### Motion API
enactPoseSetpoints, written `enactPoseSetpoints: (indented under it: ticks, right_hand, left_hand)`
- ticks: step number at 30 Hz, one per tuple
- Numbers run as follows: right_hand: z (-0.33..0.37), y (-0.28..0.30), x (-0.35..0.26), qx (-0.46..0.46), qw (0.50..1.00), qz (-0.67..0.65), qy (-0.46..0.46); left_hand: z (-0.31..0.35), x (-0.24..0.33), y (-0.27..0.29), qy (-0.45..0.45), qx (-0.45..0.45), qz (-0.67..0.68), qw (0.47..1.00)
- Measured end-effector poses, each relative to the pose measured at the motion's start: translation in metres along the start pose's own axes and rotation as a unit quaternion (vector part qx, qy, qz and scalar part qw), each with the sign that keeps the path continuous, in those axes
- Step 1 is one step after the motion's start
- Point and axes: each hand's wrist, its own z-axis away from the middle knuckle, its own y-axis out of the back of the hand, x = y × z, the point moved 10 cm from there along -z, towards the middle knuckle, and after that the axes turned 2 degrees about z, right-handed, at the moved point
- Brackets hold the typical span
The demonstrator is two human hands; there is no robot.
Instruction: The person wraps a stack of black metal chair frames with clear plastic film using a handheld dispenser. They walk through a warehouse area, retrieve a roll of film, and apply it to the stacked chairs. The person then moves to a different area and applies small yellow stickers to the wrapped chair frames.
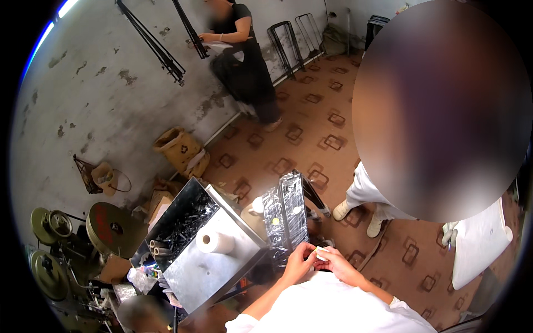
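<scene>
My two hands meet in front of my body at the lower middle. The fingertips of my left hand (pixel 298 263) are pinched together at a small white piece (pixel 321 254) with a bit of yellow at its edge. My right hand (pixel 340 265) is closed round the same piece from the other side. Its kind is too small to make out. Just beyond my hands stands a black bundle (pixel 293 208) wrapped in shiny film, with a yellow-green dot and a white dot on it.
On my left, a grey metal table (pixel 191 277) carries a white roll (pixel 216 242) beside a bin of black parts (pixel 186 216). Green round machines (pixel 114 228) stand farther left. A person (pixel 244 61) holds paper by the wall; another's white shoes (pixel 374 226) show at right.
</scene>
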Motion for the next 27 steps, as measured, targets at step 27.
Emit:
enactPoseSetpoints:
  ticks: [27]
  right_hand:
    - [0.041,0.056,0.013,-0.016,1.0,0.004,-0.002]
  left_hand:
    - [0.025,0.001,-0.072,-0.036,0.033,-0.018,0.999]
